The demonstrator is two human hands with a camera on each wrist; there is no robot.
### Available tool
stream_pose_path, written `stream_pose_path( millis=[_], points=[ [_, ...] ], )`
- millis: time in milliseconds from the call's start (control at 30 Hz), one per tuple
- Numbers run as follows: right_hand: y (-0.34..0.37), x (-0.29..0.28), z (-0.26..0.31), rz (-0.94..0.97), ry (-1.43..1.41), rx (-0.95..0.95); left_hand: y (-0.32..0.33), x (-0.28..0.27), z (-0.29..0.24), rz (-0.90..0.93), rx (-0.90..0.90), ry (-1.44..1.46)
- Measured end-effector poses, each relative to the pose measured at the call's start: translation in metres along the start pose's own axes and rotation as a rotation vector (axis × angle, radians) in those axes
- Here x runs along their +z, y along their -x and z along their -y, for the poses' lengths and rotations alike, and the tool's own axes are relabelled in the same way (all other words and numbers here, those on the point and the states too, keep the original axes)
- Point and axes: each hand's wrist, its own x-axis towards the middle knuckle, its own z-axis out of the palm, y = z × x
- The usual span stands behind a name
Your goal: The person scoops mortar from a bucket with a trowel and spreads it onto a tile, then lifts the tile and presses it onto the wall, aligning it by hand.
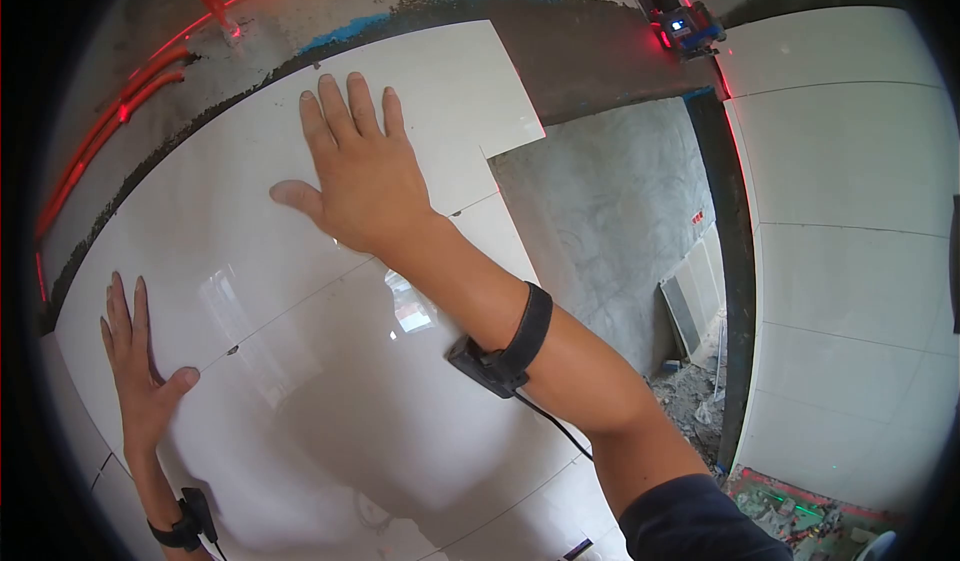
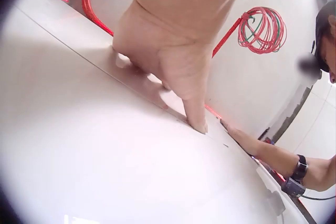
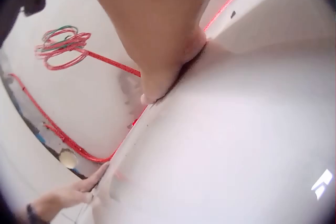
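Note:
A large glossy white tile (image 1: 250, 181) covers the upper wall in the head view, its right end notched beside an opening. Flat on its upper part lies my right hand (image 1: 365, 176), fingers straight and spread. Lower down at the left, my left hand (image 1: 140, 381) rests on the tiles with fingers extended and thumb apart, near a joint with a small dark spacer (image 1: 233, 350). In the left wrist view the left hand (image 2: 168, 50) touches the white surface with its fingertips. The right hand (image 3: 168, 50) meets the surface in the right wrist view, its fingers mostly hidden.
A laser level (image 1: 680, 26) stands at the upper right, casting red lines. Red conduits (image 1: 110, 126) run along the upper left wall. Beyond the opening are a grey wall (image 1: 600, 201), leaning boards (image 1: 692, 291) and rubble (image 1: 690, 401). Coiled red wires (image 2: 262, 29) hang above.

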Motion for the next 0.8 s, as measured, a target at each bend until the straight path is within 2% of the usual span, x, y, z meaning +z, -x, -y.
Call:
stream_pose_path(
  millis=[200, 267, 367, 600, 800],
  points=[
    [0.002, 0.0, 0.007, 0.021, 0.022, -0.008, 0.002, -0.001, -0.003, -0.012, -0.018, 0.01],
    [0.006, -0.005, 0.015, 0.136, 0.023, 0.014, 0.005, 0.0, 0.0, -0.012, -0.025, 0.018],
    [0.012, -0.003, 0.022, 0.171, 0.019, 0.009, 0.011, 0.009, 0.009, -0.008, -0.04, 0.018],
    [0.007, 0.011, 0.061, 0.221, 0.0, -0.086, 0.052, 0.027, 0.067, -0.09, -0.125, -0.053],
    [-0.011, 0.029, 0.095, 0.156, -0.123, -0.183, 0.078, 0.055, 0.127, -0.182, -0.125, -0.128]
  ],
)
